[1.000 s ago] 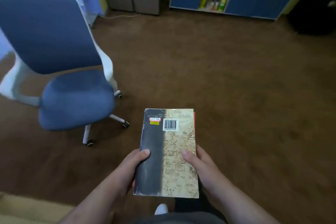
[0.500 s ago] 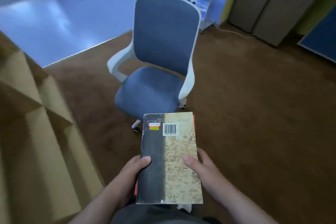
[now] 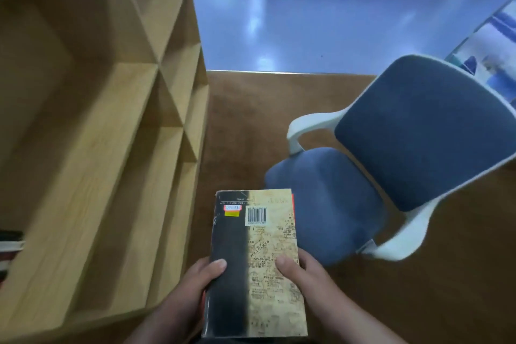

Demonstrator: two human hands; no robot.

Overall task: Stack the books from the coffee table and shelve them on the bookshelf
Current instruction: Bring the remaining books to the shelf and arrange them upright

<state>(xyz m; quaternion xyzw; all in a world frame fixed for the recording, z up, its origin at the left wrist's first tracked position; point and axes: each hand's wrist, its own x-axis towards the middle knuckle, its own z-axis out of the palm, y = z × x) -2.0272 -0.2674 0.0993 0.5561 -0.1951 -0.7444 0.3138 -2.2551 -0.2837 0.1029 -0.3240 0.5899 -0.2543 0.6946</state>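
The stack of books [image 3: 255, 262] is held low in front of the person, above the brown carpet [image 3: 418, 301], just to the right of the bookshelf [image 3: 111, 120] and not in any of its compartments. The top book lies flat with its back cover up, a smooth rectangular paperback: a matte black band runs down its left side and a tan, aged-looking printed map fills the right. A white barcode label [image 3: 256, 215] and a small red-and-yellow price sticker [image 3: 232, 210] sit near its far edge. A thin red edge of another book shows beneath it along the right side. The left hand [image 3: 192, 290] grips the stack's left edge, thumb laid over the black band. The right hand [image 3: 304, 274] grips the right edge, thumb pressed on the map, and the fingers of both go underneath, out of sight. The bookshelf is pale wood-grain board, divided by flat panels into square open compartments; a few dark volumes [image 3: 9, 246] show blurred at its lower left. To the right stands an office chair [image 3: 391, 176] with a rounded blue fabric seat and back on a curved white plastic frame. Beyond the short-piled carpet lies a glossy blue-grey floor [image 3: 307, 25].
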